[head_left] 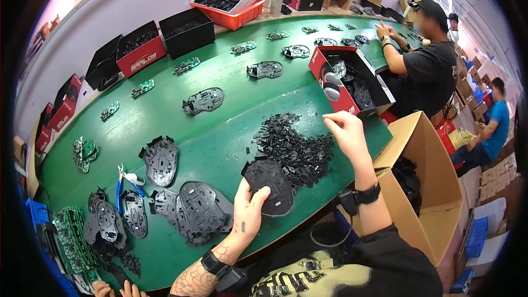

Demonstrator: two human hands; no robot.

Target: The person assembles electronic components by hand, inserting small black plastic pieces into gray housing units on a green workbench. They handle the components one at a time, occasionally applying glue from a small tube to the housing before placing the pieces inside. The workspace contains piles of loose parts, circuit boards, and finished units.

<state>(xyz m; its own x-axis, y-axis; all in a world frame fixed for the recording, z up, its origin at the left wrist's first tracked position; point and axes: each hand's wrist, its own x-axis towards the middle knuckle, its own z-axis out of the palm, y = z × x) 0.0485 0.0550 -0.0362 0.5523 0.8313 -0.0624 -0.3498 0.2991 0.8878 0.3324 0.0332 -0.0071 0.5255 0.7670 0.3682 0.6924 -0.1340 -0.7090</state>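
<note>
My left hand [248,209] grips a black plastic mouse shell [269,188] by its left edge, thumb on top, just over the green table. The shell's ribbed inner side faces up. Beyond it, a heap of small black plastic parts [297,146] spreads over the tabletop. At the right edge of this heap, my right hand [347,132] is raised with thumb and fingertips pinched together; whatever is between them is too small to make out. More mouse shells [201,209] lie overlapped left of my left hand, and another shell [160,162] lies farther off.
Blue-handled pliers [120,187] lie at the left near stacked green circuit boards [74,239]. Another person's hands [118,290] show at the lower left. A red-and-black box [379,91] and an open carton [440,209] stand at the right. A co-worker [432,55] sits beyond.
</note>
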